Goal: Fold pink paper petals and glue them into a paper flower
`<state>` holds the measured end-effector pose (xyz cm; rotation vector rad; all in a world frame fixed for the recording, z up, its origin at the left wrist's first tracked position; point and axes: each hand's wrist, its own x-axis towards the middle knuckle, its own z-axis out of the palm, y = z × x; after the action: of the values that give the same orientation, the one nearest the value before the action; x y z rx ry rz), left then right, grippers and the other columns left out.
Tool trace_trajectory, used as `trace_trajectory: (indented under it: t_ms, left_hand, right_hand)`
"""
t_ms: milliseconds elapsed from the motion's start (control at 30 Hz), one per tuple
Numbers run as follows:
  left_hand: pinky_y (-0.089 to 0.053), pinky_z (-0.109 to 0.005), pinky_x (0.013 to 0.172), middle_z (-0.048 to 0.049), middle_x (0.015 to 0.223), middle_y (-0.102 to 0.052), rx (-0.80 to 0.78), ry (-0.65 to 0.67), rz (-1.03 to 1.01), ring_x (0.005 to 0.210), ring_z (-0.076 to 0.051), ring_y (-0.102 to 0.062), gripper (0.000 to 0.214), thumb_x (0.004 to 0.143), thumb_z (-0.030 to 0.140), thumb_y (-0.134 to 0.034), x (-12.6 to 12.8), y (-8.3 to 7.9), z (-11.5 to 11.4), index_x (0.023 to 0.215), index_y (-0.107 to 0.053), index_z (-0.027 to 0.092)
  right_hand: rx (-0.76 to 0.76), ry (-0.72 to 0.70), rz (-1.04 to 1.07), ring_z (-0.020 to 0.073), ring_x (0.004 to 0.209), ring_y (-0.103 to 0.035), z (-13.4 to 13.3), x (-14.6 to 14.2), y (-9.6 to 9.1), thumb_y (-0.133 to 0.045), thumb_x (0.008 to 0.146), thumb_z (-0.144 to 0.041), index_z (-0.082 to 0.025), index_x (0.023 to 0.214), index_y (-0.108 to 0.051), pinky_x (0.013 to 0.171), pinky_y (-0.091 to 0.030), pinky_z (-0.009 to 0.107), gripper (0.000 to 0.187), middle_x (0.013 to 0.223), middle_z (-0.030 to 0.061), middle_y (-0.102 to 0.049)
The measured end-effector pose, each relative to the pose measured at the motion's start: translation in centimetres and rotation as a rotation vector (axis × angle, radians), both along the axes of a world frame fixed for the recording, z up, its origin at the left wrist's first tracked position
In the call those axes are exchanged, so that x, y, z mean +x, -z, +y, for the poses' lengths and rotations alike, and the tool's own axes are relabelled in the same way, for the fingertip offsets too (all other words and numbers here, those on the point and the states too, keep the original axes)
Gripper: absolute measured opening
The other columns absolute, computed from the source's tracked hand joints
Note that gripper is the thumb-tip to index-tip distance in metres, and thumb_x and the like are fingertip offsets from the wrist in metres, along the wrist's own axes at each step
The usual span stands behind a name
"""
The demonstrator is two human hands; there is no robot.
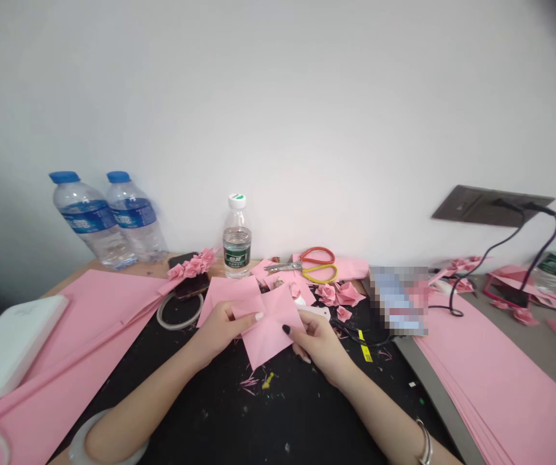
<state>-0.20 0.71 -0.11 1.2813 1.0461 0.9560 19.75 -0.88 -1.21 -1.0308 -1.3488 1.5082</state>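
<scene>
A creased square of pink paper (272, 325) is held over a black mat (258, 407) near the table's middle. My left hand (222, 329) pinches its left edge, thumb on top. My right hand (317, 342) grips its right edge with the thumb pressed on the sheet. Both hands are closed on the paper. Small folded pink paper flowers (338, 294) lie just behind my right hand, and a row of them (191, 265) rests on a dark object to the left.
Two large water bottles (108, 219) and a small one (237, 237) stand by the wall. Red and yellow scissors (314, 265) lie behind the paper. Pink sheets (495, 381) are stacked right and left. A white box (9, 345) sits far left; cables (495, 258) far right.
</scene>
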Motion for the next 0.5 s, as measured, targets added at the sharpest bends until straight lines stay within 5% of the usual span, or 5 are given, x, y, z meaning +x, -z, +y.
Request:
trace_trajectory:
  t_ms: [167, 333, 500]
  left_hand:
    - [-0.049, -0.025, 0.054, -0.0023, 0.065, -0.065, -0.235, 0.115, -0.227, 0.059, -0.016, -0.060, 0.018, 0.069, 0.028, -0.070, -0.2, -0.2, -0.2, 0.079, -0.068, 0.013]
    - [-0.051, -0.025, 0.054, -0.0055, 0.058, -0.068, -0.331, 0.198, -0.401, 0.055, -0.019, -0.066, 0.013, 0.072, 0.018, -0.063, -0.8, 0.3, 0.0, 0.082, -0.069, 0.012]
    - [-0.053, -0.026, 0.062, -0.0116, 0.075, -0.073, -0.388, 0.259, -0.600, 0.068, -0.020, -0.069, 0.025, 0.076, 0.017, -0.056, -1.4, -0.1, 0.3, 0.096, -0.068, 0.010]
  right_hand:
    - [-0.059, 0.049, 0.190, 0.0045, 0.029, -0.038, 0.1, 0.2, -0.1, -0.065, 0.075, -0.030, -0.014, 0.088, -0.063, 0.028, -0.022, 0.015, 0.021, 0.049, -0.0058, -0.053]
    - [-0.170, -0.007, 0.466, 0.0092, 0.035, -0.051, 0.1, 0.7, -0.5, -0.064, 0.073, -0.025, -0.014, 0.086, -0.064, 0.032, -0.038, 0.017, 0.018, 0.051, -0.0001, -0.063]
    - [-0.246, -0.052, 0.576, 0.0124, 0.059, -0.065, -0.1, 0.9, -0.8, -0.066, 0.073, -0.024, -0.016, 0.091, -0.067, 0.048, -0.050, 0.018, 0.020, 0.079, 0.0072, -0.072]
